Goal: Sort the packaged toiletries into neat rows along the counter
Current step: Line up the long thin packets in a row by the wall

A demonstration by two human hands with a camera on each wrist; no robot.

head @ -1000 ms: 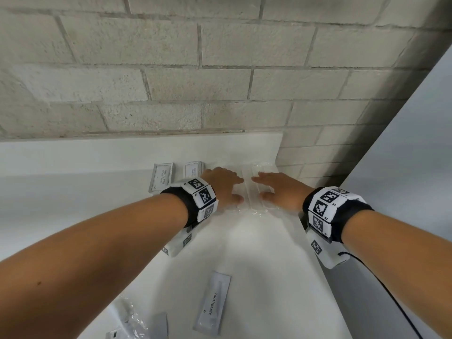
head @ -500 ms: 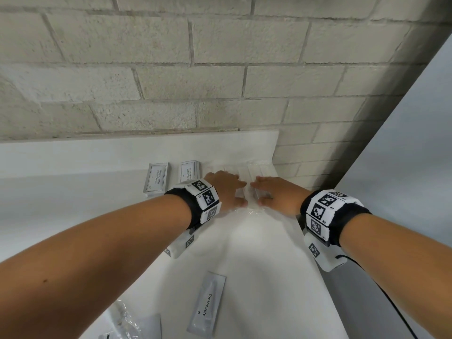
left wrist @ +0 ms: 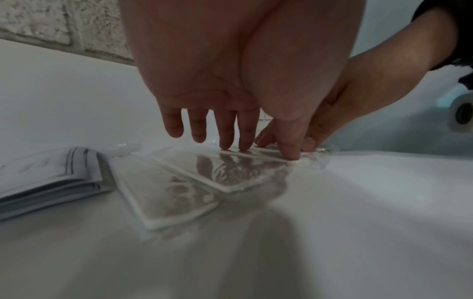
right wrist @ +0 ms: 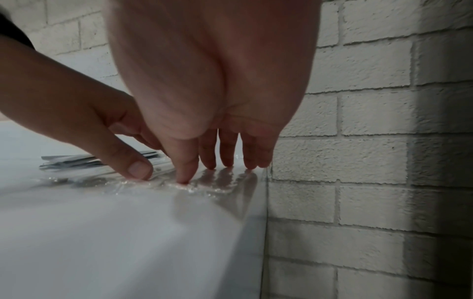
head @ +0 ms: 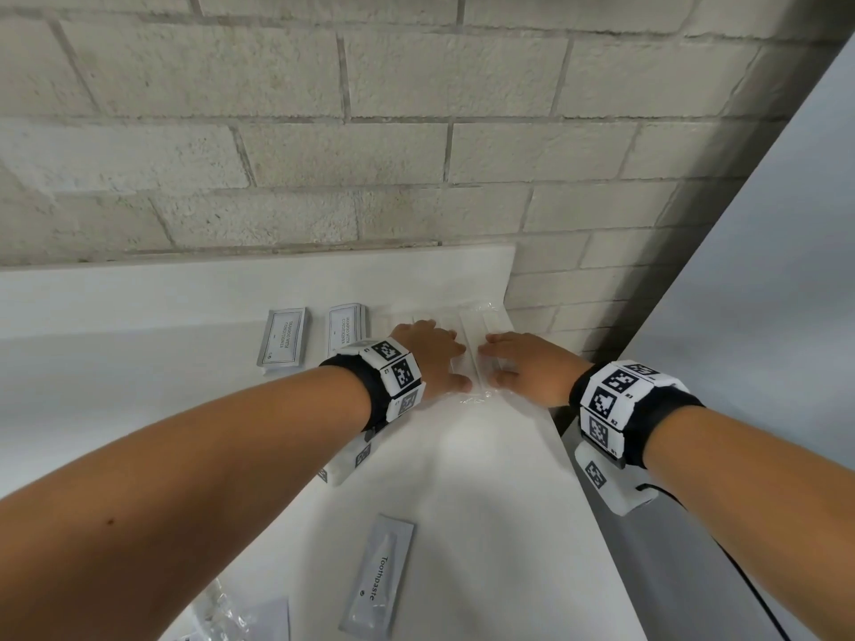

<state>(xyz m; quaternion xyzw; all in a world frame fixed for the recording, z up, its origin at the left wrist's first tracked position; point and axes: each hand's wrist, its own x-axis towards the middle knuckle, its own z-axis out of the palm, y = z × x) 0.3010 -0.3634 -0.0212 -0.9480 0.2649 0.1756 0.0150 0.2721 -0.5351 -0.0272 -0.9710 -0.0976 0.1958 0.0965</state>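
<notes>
both hands (head: 435, 358) (head: 523, 367) flat, fingers straight, pressing clear packets (left wrist: 225, 172) on surface (head: 486, 501); sachets read "Toothpaste" (head: 377, 580), "Shampoo with conditioner" (head: 283, 336)

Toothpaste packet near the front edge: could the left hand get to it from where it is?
Probably yes. The toothpaste packet lies alone on bare counter behind the left hand, nothing over it.

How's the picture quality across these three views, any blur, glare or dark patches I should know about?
Head view: evenly lit and fairly sharp, wide-angle bending of the brick wall, toothpaste packet label readable. Left wrist view: dim, the left hand looms large, clear packets mirror the fingers, near counter soft. Right wrist view: dark too, right hand backlit, glints on the plastic.
</notes>
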